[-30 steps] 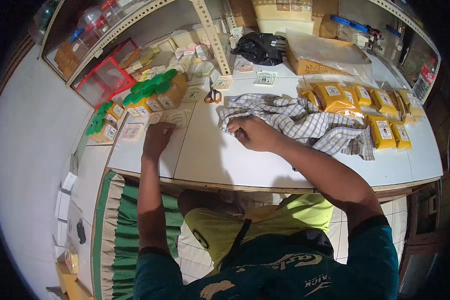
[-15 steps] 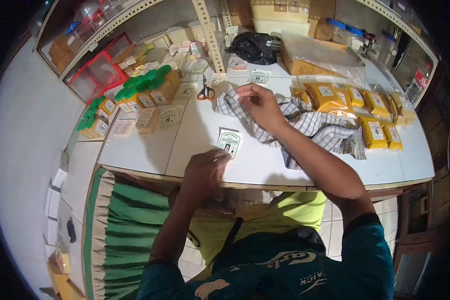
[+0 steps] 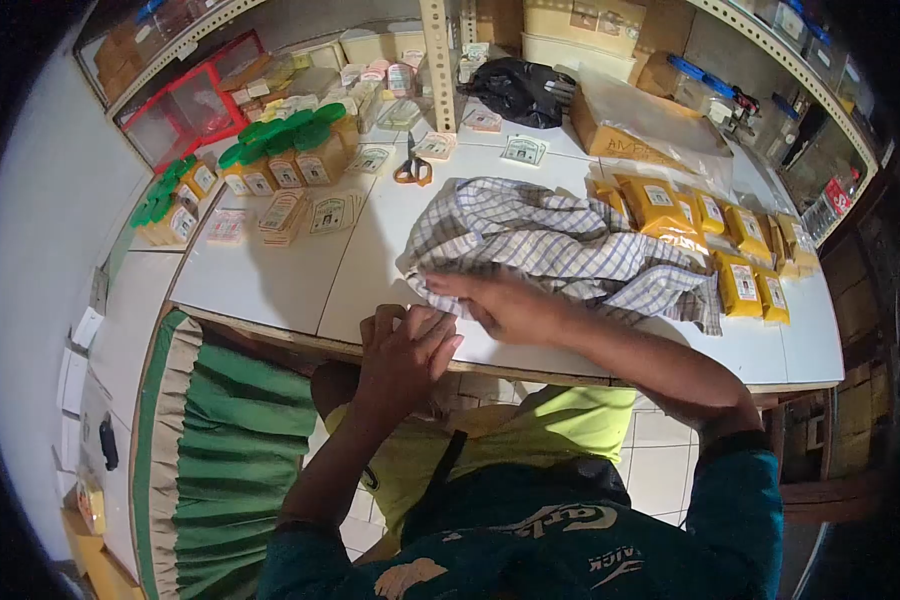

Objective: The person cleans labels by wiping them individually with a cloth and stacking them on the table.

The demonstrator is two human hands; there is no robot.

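A checked cloth point(image 3: 540, 235), white with blue-grey lines, lies bunched across the middle of the table. My right hand point(image 3: 505, 308) has its fingers closed on the cloth's near left corner and presses it down on the tabletop. Close beside it, at the table's front edge, my left hand point(image 3: 405, 345) rests with its fingers stretched out and slightly apart, nearly touching the right fingertips. The printed label that lay there is covered by cloth and hands. Beyond the cloth's left end lie scissors point(image 3: 412, 168) with orange and black handles.
Green-lidded jars point(image 3: 310, 150) and stacks of labels point(image 3: 283, 215) stand at left. Yellow labelled packets point(image 3: 738, 285) line the right side. Behind are a black plastic bag point(image 3: 518, 92), a cardboard box point(image 3: 610, 125) and a perforated shelf post point(image 3: 438, 70).
My right hand has come down toward the front edge, drawing the cloth left and nearer over the label. My left hand stays close to the same spot, its fingers now more stretched out.
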